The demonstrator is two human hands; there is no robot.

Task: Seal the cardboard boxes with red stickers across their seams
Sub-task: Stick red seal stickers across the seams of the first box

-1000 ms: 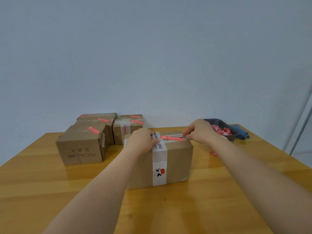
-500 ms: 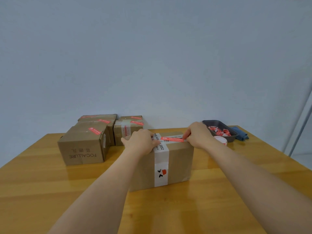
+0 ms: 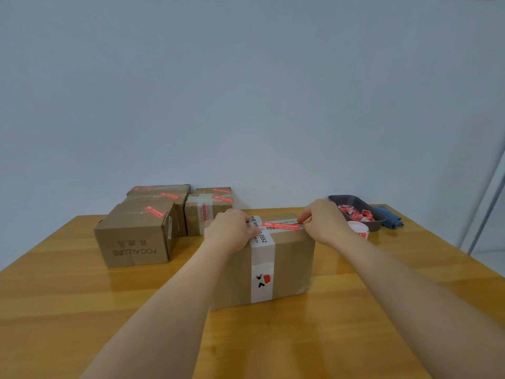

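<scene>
We have the big brown box (image 3: 262, 266) right in front of us on the wooden table (image 3: 68, 310), close to us so both arms can reach its top. The red sticker (image 3: 280, 226) lies flat along the top of the box and crosses the white tape band (image 3: 261, 258) that runs over the middle. Our left hand (image 3: 232, 233) sits curled at the sticker's left end, and we think it is pressing that end down so it does not slide. Our right hand (image 3: 325, 221) is at the other end, with one finger (image 3: 304, 216) pointing down onto the sticker, likely to rub it flat. We cannot tell if the left hand pinches the sticker or just pushes on it, because its fingertips are tucked under the hand. The seam under the sticker is hidden too. To the left sit other boxes (image 3: 136, 236) that already wear red stickers, pushed back out of the way. On the right, the dark tray (image 3: 375, 212) holds more red bits, kept near so we can grab one. A white roll (image 3: 359, 230) peeks out behind our right wrist, half hidden. The blue cloth (image 3: 390, 218) beside the tray is small and hard to make out.
</scene>
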